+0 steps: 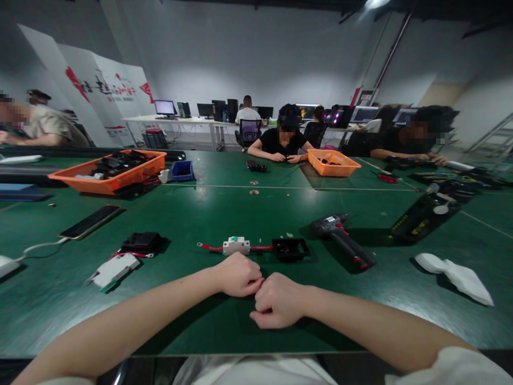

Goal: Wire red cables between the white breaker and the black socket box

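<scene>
My left hand rests on the green table as a loose fist, nothing showing in it. Against it lies my right hand, also curled shut, with its thumb pointing left and nothing visible in it. Just beyond my left hand sits a white circuit breaker with a green marking. A red wire with a ring terminal leads out to its left. On the right, another red wire runs to a black open plastic housing. Neither hand visibly holds these parts.
A cordless drill, a black bottle and a white object lie right. Left are another white breaker, a black housing and a phone. Orange baskets stand farther back; co-workers sit around the table.
</scene>
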A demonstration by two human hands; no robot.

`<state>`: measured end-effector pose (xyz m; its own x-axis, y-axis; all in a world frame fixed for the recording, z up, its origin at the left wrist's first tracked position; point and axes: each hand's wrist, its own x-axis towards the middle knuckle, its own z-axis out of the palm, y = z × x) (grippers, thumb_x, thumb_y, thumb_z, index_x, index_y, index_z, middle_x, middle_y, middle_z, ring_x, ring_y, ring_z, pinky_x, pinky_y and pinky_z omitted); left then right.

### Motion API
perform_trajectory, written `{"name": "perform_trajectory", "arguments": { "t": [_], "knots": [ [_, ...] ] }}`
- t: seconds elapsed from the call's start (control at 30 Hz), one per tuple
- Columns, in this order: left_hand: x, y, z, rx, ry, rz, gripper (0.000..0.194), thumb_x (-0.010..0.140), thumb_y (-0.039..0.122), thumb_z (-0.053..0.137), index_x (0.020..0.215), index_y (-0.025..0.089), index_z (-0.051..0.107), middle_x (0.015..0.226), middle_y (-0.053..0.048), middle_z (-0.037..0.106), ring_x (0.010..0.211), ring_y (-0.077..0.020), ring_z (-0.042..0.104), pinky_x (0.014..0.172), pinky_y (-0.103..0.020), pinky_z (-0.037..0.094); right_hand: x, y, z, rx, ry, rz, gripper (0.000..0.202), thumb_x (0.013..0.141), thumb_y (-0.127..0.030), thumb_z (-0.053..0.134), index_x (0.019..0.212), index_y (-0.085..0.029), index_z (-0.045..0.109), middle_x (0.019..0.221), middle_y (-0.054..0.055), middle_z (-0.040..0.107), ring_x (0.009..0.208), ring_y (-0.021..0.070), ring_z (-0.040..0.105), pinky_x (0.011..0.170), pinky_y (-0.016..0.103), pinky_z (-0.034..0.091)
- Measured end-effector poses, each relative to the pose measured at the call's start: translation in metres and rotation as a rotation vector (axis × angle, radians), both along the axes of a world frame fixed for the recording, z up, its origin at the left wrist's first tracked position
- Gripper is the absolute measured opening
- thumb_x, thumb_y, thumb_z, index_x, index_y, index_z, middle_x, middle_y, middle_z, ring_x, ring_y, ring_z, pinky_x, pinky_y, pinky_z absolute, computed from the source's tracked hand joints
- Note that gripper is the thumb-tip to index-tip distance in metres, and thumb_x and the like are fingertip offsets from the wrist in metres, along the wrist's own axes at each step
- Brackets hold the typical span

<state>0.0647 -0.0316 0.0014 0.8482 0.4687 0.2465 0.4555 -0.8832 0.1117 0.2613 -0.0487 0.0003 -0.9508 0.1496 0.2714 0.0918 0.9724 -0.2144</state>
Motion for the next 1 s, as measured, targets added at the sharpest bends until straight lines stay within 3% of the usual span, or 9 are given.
{"name": "perform_trajectory", "arguments": {
  "t": [1.0],
  "knots": [
    [-0.0006, 0.0002, -0.0012, -0.016, -0.010, 0.011, 0.037, 0.094, 0.029, 0.047, 0.060, 0.017, 0.054, 0.058, -0.001, 0.061, 0.051, -0.0117, 0.054, 0.049, -0.029, 0.026, 0.0001, 0.0015, -0.0012, -0.022, -0.006, 0.018, 0.046, 0.093, -0.032, 0.056, 0.048, -0.019, 0.055, 0.050, -0.002, 0.062, 0.048, 0.0099, 0.052, 0.047, 0.027, 0.026]
  ]
}}
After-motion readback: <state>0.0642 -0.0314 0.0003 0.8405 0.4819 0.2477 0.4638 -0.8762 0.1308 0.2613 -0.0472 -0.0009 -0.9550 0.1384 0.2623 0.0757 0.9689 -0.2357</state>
